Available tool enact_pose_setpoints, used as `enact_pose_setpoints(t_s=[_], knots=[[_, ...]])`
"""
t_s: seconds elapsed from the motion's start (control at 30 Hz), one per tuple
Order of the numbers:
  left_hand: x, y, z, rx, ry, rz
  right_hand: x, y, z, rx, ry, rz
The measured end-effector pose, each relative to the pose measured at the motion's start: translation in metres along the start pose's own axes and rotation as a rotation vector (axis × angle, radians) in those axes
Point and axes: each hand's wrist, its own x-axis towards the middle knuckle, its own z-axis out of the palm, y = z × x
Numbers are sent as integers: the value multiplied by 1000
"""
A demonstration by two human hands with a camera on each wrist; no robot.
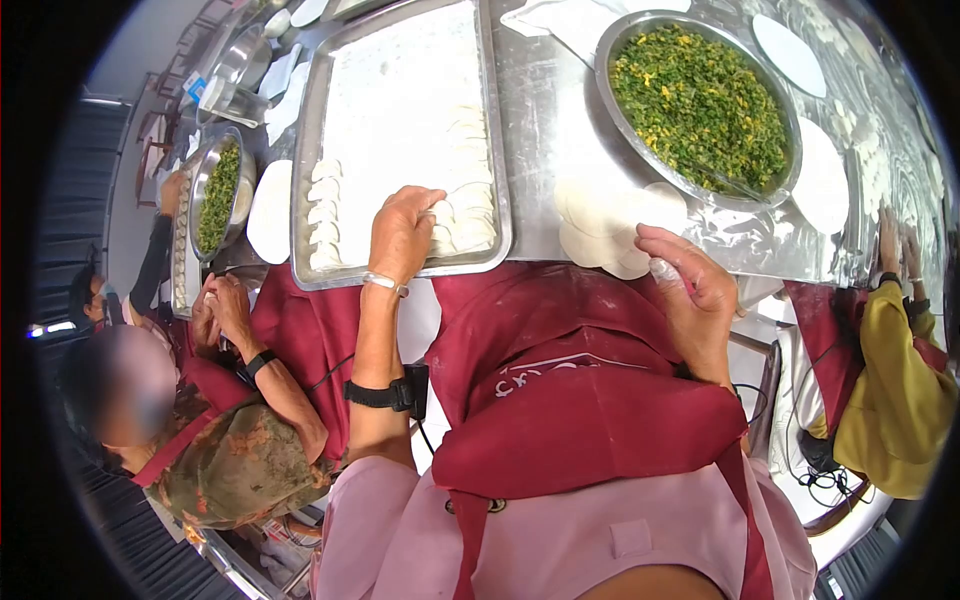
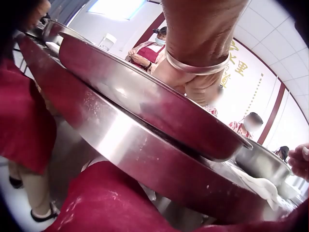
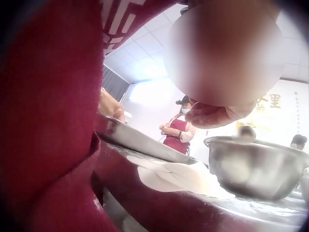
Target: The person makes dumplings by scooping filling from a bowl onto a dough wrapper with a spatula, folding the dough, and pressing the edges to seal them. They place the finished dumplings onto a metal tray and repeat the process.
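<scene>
My left hand (image 1: pixel 403 235) reaches down over the near edge of a metal tray (image 1: pixel 300 190), its fingertips right at a row of pale folded dumplings (image 1: pixel 472 212). The palm side is hidden, so I cannot tell whether it pinches one. In the left wrist view the tray wall (image 2: pixel 145 106) covers the fingers. My right hand (image 1: pixel 703 290) hovers by the table's near edge with loosely bent fingers and nothing visible between them; white shows at one fingertip. Just left of it lie overlapping round dough wrappers (image 1: pixel 597 222). The right wrist view shows these wrappers (image 3: pixel 178 176) beside the tray.
A steel bowl of chopped green and yellow filling (image 1: pixel 700 105) stands beyond the wrappers, a utensil in it. Another dumpling row (image 1: pixel 325 215) lines the tray's left side. At left, a person (image 1: pixel 230 430) works beside another filling bowl (image 1: pixel 218 195); a yellow sleeve (image 1: pixel 885 370) shows at right.
</scene>
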Motion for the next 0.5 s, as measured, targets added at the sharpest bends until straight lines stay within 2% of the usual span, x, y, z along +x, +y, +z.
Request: enact_pose_setpoints(t_s=[0.13,0.3,0.5], knots=[[1,2,-1,55,-3,42,-1,5,-10,-33,53,27],[6,-11,0,125,9,242,-2,20,-28,-132,114,7],[6,-5,-4,204,-89,154,-3,42,-34,-197,193,6]])
